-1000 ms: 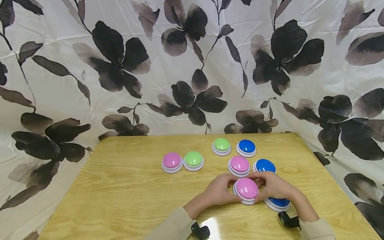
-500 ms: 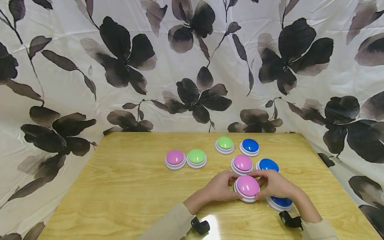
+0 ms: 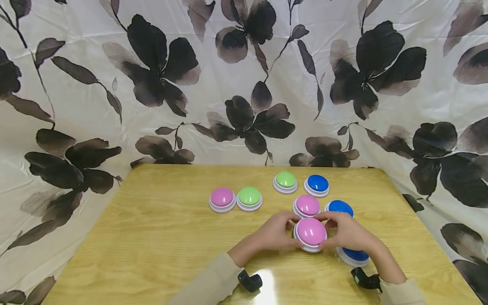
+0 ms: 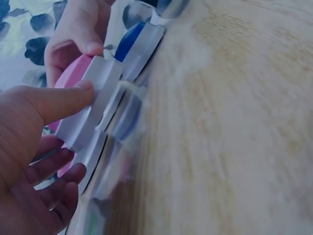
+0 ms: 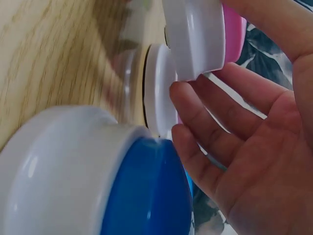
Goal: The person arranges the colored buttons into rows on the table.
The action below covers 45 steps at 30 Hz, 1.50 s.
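Both hands hold one pink button [image 3: 311,231] on a white round base between them. My left hand [image 3: 277,233] grips its left side, the thumb pressing the base [image 4: 98,98] in the left wrist view. On the opposite side, my right hand [image 3: 348,232] pinches the base by thumb and fingers. The wrist views show this button raised a little off the tabletop. Just behind it sits another pink button [image 3: 307,205]. A blue button [image 3: 354,254] lies partly hidden under the right hand, and a second blue button [image 3: 340,206] stands behind that hand.
Farther back are a green button [image 3: 286,179] and a blue button [image 3: 318,183]. To the left, a pink button [image 3: 222,197] and a green button [image 3: 249,196] stand side by side. The wooden table [image 3: 152,237] ends at a floral cloth [image 3: 183,84].
The held pink button has shifted slightly left relative to the others, with both hands keeping their grip. The head view has moved a little; the other buttons stay in place.
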### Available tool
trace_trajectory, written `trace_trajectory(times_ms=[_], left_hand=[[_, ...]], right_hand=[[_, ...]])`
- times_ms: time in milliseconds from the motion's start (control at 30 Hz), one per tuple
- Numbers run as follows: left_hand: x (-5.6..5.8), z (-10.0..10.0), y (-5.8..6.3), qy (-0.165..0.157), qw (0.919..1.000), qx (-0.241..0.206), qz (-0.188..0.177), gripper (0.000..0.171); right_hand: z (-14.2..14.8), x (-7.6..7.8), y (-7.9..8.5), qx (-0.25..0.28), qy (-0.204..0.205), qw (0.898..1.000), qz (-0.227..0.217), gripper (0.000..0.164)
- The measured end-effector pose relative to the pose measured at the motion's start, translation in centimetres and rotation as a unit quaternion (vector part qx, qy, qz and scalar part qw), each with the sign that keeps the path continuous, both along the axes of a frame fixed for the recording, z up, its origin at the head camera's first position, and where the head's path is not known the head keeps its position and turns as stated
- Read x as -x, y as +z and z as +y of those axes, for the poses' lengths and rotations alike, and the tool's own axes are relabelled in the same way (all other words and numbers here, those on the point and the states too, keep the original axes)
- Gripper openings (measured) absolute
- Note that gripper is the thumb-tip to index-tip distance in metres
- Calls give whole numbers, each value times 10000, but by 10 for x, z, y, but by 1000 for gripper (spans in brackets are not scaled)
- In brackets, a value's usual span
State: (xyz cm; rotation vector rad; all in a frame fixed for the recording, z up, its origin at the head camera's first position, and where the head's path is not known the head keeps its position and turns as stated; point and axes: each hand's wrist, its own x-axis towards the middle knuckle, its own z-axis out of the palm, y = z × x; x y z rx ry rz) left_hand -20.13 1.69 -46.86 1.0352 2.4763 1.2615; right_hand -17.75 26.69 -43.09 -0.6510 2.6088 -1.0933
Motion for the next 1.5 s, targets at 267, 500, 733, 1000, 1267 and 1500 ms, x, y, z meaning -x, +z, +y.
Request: trace_trajectory(times_ms=[267,500,733,1000,1267,1500], left_hand=[[2,-12,4,-105,9999,-119,-66,63],[-1,-35,16,-40,9989,-433,-161,60],[4,-59,24,108,9986,-468,-229,63],[-3,-84,21,632,9969,-460,88,72],[-5,-112,20,1078,9925,-575,79,75],[-5,-139,21,1291,9900,-561,23,71]], right_hand=[[-8,-3,0,217,-135,9996,144,72],[-29,-5,8,242,-9,9978,619,77],[-51,6,13,384,-1,9959,817,79],[-83,12,10,721,108,9944,759,75],[-115,22,8,677,314,9927,946,74],[-139,34,9,758,713,9912,817,72]])
